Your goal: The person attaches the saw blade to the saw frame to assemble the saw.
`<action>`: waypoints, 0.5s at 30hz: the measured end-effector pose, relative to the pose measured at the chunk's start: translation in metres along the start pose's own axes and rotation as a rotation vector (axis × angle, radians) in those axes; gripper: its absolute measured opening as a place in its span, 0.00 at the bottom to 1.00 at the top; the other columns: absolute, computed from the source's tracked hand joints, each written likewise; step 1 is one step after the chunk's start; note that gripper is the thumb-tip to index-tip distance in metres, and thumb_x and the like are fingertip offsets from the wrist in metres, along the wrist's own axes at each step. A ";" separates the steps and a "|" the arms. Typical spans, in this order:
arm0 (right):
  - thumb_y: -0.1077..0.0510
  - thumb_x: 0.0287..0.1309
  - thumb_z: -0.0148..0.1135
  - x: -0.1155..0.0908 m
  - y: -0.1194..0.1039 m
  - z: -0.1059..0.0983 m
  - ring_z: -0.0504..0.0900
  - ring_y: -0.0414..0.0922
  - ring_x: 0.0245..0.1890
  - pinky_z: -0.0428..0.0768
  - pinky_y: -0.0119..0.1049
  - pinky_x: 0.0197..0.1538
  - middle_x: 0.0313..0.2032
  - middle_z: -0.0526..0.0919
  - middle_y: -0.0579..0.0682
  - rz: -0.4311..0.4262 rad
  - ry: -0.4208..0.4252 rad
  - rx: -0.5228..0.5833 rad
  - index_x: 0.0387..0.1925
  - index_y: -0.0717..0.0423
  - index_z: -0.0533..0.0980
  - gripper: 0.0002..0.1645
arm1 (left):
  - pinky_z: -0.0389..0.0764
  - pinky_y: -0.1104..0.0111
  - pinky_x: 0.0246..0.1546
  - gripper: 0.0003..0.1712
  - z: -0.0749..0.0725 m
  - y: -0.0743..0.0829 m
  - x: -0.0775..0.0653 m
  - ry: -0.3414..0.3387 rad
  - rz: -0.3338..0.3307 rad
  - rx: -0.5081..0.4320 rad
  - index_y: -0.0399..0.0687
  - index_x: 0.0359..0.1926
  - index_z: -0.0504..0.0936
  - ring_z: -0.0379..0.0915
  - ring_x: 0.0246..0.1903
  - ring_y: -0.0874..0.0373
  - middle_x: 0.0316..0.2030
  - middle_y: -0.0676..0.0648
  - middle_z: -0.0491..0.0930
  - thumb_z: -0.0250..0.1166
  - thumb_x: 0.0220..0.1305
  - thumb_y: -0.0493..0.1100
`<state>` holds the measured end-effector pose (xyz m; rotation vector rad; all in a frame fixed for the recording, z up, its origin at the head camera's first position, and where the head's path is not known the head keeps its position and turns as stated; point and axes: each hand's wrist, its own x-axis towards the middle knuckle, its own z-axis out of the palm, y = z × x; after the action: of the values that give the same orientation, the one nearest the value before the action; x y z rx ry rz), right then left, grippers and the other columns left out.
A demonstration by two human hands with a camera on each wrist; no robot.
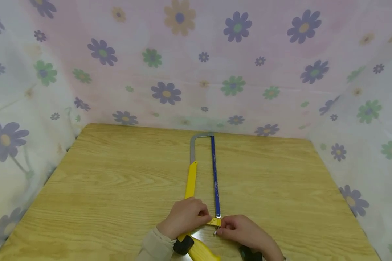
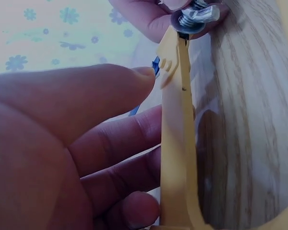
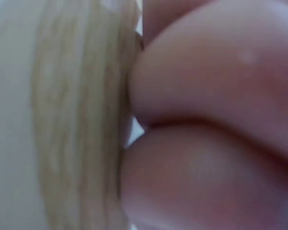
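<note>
A hacksaw lies on the table, its grey bow pointing away and its yellow frame (image 1: 191, 179) towards me. The blue blade (image 1: 215, 175) runs along its right side, fixed at both ends. My left hand (image 1: 187, 215) holds the frame's yellow crosspiece (image 2: 175, 120) near the handle (image 1: 202, 250), thumb and fingers on it. At the blade's near end, my right hand (image 1: 241, 228) pinches the wing nut (image 2: 204, 17) on its threaded screw. Right fingertips also show behind the screw in the left wrist view. The right wrist view holds mostly close, blurred fingers (image 3: 197, 177), hiding the nut.
The wood-grain table (image 1: 117, 174) extends around the saw on both sides. Flower-patterned curtains (image 1: 183, 72) hang behind it and along the left and right edges. Dark wrist camera straps (image 1: 183, 245) sit at both wrists.
</note>
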<state>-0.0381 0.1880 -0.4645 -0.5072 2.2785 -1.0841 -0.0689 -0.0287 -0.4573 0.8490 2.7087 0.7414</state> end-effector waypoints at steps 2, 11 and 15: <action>0.42 0.55 0.55 0.000 0.002 -0.001 0.59 0.32 0.11 0.59 0.27 0.17 0.12 0.65 0.36 0.010 0.005 0.015 0.22 0.45 0.74 0.14 | 0.64 0.74 0.22 0.09 -0.001 0.000 0.001 -0.009 0.005 -0.006 0.66 0.25 0.81 0.64 0.24 0.71 0.23 0.68 0.71 0.59 0.55 0.59; 0.43 0.51 0.60 -0.002 0.010 -0.001 0.61 0.33 0.14 0.61 0.27 0.19 0.15 0.67 0.39 0.068 0.005 0.125 0.26 0.48 0.74 0.14 | 0.64 0.75 0.23 0.09 0.000 0.000 0.001 -0.026 -0.001 -0.029 0.66 0.25 0.80 0.63 0.24 0.71 0.23 0.68 0.71 0.59 0.54 0.59; 0.41 0.52 0.58 -0.001 0.009 -0.001 0.61 0.33 0.14 0.62 0.27 0.19 0.14 0.67 0.37 0.045 0.010 0.082 0.23 0.47 0.74 0.15 | 0.64 0.74 0.23 0.09 -0.002 0.001 0.000 -0.015 -0.006 -0.032 0.65 0.25 0.80 0.63 0.24 0.71 0.22 0.68 0.70 0.59 0.54 0.59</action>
<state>-0.0388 0.1943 -0.4715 -0.4167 2.2332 -1.1546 -0.0691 -0.0290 -0.4556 0.8359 2.6779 0.7718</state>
